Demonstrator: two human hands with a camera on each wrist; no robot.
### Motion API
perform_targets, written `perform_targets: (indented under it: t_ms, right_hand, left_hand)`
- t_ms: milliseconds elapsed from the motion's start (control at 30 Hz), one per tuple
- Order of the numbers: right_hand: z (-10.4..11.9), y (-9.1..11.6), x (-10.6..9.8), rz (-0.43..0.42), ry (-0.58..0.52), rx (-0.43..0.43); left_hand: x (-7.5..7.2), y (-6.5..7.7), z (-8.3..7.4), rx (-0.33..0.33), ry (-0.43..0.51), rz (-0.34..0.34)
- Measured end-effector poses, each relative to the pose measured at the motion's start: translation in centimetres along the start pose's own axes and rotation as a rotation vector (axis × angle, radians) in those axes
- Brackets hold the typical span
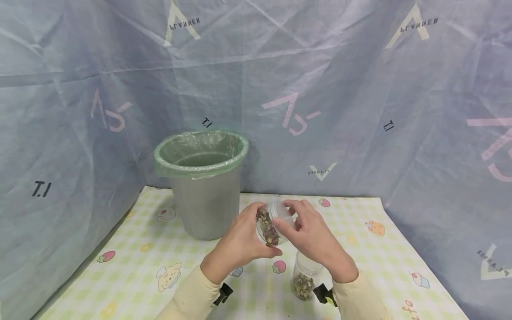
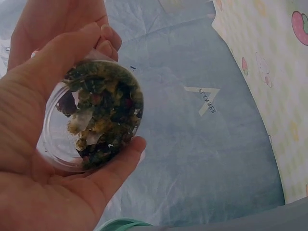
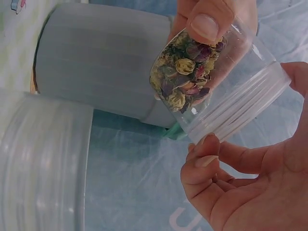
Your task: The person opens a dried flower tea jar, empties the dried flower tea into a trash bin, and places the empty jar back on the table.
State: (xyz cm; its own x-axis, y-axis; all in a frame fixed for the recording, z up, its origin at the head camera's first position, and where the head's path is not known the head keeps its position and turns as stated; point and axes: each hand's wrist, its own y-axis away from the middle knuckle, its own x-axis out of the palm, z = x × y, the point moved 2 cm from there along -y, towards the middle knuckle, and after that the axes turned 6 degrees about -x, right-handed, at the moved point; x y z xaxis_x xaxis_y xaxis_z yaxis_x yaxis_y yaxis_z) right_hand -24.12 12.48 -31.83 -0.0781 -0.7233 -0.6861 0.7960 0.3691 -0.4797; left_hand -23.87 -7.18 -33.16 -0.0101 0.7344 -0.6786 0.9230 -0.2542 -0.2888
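Observation:
A clear jar of dried flower buds (image 1: 267, 229) is held tilted above the table. My left hand (image 1: 242, 235) grips its body, thumb and fingers around the sides; the left wrist view looks at the jar's round base (image 2: 108, 110). My right hand (image 1: 314, 233) holds the ribbed, translucent lid (image 3: 240, 103) between thumb and fingers. In the right wrist view the lid sits on the jar's mouth, with yellow and purple buds gathered toward the base. Below my right hand stands a second jar of dried buds (image 1: 302, 284), upright with a whitish lid.
A grey bin (image 1: 206, 204) with a green plastic liner (image 1: 236, 166) stands at the back left of the table. The checked tablecloth (image 1: 192, 271) has cartoon prints. Blue-grey fabric (image 1: 348, 111) hangs behind and along both sides.

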Motion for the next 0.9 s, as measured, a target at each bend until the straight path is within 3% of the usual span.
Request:
perform_targets:
  t_ms: [233,533,667,900]
  right_hand:
    - [-0.1,0.0,0.2,0.000,-0.003,0.003]
    - [-0.1,-0.2,0.2,-0.016,0.016,-0.050]
    - [0.0,-0.2,0.2,-0.007,-0.003,-0.068]
    - [0.2,0.1,0.2,0.029,-0.049,-0.132]
  left_hand:
    - [0.1,-0.1,0.3,0.022,-0.016,-0.023]
    - [-0.4,-0.3,0.3,0.044,-0.010,-0.002]
    - [-0.6,-0.4,0.5,0.048,0.016,0.030]
    - [-0.6,-0.5,1.7,0.046,0.152,0.155]
